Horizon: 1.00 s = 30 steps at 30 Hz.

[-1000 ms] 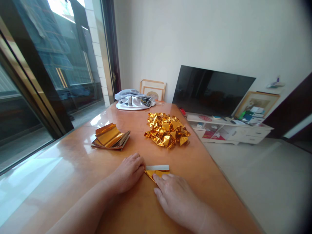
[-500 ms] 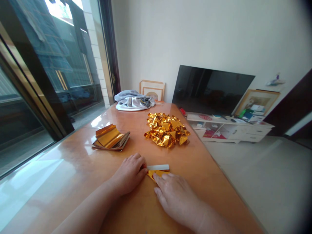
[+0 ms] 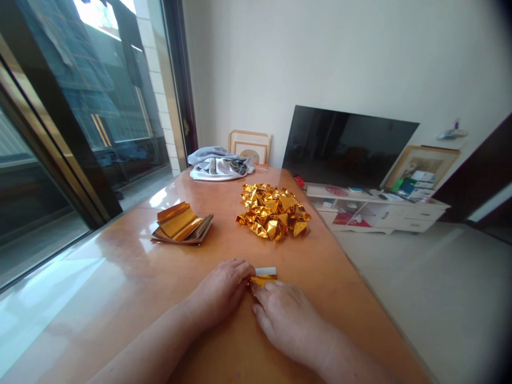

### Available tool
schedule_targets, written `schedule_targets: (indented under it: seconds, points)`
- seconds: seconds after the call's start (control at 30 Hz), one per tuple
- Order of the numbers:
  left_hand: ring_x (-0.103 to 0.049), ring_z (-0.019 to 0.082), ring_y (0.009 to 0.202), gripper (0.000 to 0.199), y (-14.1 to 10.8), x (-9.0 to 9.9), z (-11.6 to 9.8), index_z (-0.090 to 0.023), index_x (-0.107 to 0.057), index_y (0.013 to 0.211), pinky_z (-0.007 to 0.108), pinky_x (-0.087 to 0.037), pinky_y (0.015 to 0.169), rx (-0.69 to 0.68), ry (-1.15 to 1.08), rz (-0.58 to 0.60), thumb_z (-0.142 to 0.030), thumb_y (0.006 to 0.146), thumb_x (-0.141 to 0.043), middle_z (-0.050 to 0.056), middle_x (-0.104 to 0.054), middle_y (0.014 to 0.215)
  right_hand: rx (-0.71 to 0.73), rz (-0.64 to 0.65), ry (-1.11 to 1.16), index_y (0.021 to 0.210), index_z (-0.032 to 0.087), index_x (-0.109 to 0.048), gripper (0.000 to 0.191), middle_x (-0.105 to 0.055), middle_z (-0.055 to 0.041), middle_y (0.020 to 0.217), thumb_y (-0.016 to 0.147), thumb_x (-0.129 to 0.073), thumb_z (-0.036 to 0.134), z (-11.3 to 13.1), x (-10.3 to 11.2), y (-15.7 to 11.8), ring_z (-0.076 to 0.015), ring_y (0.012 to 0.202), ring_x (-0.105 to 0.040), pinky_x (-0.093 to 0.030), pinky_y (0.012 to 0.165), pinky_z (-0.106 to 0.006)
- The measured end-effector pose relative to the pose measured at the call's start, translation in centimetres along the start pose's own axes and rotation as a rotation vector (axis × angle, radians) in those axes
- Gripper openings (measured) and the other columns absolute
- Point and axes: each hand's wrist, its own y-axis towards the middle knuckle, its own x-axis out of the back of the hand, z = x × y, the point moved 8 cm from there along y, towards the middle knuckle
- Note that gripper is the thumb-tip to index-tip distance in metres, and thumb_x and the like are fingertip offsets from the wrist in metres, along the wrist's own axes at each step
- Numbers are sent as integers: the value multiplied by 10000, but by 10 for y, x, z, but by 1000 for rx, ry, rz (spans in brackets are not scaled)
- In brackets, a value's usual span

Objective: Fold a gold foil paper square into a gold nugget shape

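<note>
On the glossy wooden table [image 3: 120, 250], a part-folded strip of gold foil [image 3: 262, 280] lies toward the near edge, pinched between the left hand [image 3: 219, 290] and right hand [image 3: 286, 320], both closed on it. Beyond sits a done heap of folded gold pieces [image 3: 273, 212], beside a stack of foil sheets [image 3: 182, 226] left unfolded.

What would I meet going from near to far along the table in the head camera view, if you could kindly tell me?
right hand → left hand → folded gold foil → heap of crumpled gold foil → bundle of grey and white cloth → framed picture
</note>
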Motion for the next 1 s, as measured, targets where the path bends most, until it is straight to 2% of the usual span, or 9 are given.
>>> schedule_targets:
  seconds: [0.2,0.5,0.67,0.83,1.0]
  points:
    - [-611,198,939,160,2,0,9,-237,-643,967,304,-423,836,25,5,-17,-164,929,-506,23,-665,971,19,13,23,1323,201,-609,389,-708,-93,1161,963,-487,283,1,3,-2,-263,1070,-649,-482,943,-365]
    - [-624,193,944,143,2,0,8,-243,-635,960,314,-404,856,43,9,-18,-161,904,-533,4,-677,966,27,58,58,1278,256,-628,347,-714,-68,1138,945,-548,312,-4,10,-7,-254,1049,-664,-484,929,-369]
    - [-626,198,953,130,2,1,8,-242,-628,962,312,-407,850,49,4,-9,-172,897,-541,4,-681,974,44,71,-10,1283,276,-639,358,-706,-84,1151,933,-578,322,0,8,-9,-265,1046,-660,-488,917,-382]
    - [-625,201,926,130,3,2,7,-239,-629,952,319,-412,844,61,11,-6,-175,897,-530,10,-684,958,38,85,-119,1267,231,-663,345,-720,-116,1062,954,-556,330,5,7,-13,-275,960,-670,-509,832,-373]
    - [-625,203,947,119,2,2,7,-243,-633,969,326,-412,862,65,3,-1,-207,913,-535,11,-684,972,45,97,-160,1224,234,-691,313,-731,-108,1013,955,-558,323,9,11,-15,-283,912,-676,-516,787,-374]
